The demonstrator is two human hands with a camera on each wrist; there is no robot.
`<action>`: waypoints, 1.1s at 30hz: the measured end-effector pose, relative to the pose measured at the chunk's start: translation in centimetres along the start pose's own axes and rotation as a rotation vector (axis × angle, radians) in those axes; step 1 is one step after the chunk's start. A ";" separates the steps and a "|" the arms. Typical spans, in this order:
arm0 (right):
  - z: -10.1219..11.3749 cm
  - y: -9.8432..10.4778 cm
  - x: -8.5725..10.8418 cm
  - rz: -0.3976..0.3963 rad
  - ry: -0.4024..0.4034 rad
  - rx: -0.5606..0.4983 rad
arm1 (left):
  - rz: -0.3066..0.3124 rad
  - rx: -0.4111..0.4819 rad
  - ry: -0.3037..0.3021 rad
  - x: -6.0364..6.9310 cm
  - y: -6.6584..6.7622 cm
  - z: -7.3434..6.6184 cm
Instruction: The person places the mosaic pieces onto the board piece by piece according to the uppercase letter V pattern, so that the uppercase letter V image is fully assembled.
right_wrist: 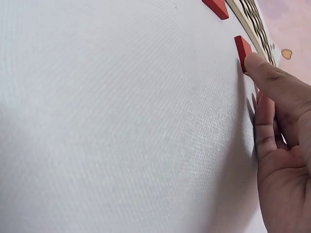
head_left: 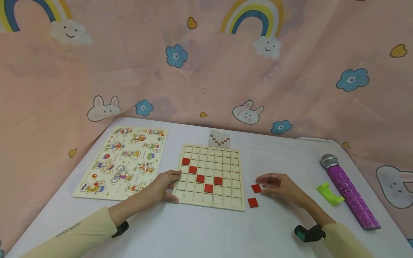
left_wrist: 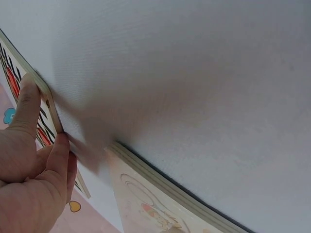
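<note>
A square wooden grid board (head_left: 226, 196) lies on the white table, with several red tiles (head_left: 200, 178) set in its cells in a slanting, V-like row. My left hand (head_left: 165, 185) holds the board at its near left corner, fingers along the left side and thumb by the near edge. To the right of the board lie a loose red tile (head_left: 256, 188) and another red tile (head_left: 253, 202). My right hand (head_left: 278, 185) is at the farther one; in the right wrist view the thumb (right_wrist: 260, 66) touches its end. The right index finger is hidden there.
A small pattern card (head_left: 219, 139) lies behind the board. On the left is a picture puzzle board (head_left: 120, 195). Toward the right edge are a purple microphone (head_left: 353, 197) and a lime green curved piece (head_left: 330, 194). A printed pink cloth (head_left: 206, 79) hangs behind the table.
</note>
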State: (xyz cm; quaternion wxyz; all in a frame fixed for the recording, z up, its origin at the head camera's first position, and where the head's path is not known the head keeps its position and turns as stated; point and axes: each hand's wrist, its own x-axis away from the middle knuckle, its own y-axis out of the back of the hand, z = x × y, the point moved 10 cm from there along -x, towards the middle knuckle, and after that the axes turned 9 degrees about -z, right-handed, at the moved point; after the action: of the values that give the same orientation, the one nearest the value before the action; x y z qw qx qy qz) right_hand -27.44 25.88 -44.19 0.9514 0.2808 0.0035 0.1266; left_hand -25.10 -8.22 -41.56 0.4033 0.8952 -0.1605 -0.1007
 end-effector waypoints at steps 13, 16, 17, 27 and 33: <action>0.9 0.1 -0.1 -0.054 0.060 0.073 | -0.001 -0.029 -0.048 0.1 0.2 -0.3; 0.9 0.5 0.0 -0.092 0.075 0.084 | -0.003 -0.030 -0.049 0.1 0.2 -0.4; 0.8 0.7 0.0 -0.108 0.069 0.081 | -0.002 -0.022 -0.046 0.1 0.1 -0.4; -1.0 1.2 0.0 -0.200 -0.048 0.000 | 0.000 -0.029 -0.044 0.1 0.2 -0.5; -0.4 1.4 -0.3 -0.244 -0.050 0.039 | -0.008 -0.032 -0.055 0.1 0.3 -0.5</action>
State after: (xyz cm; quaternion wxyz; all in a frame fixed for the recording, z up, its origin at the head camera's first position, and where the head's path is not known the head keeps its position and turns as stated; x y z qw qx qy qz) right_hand -28.11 27.13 -43.77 0.9539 0.2996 0.0162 0.0025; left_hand -24.91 -8.09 -41.03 0.4125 0.8862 -0.1666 -0.1294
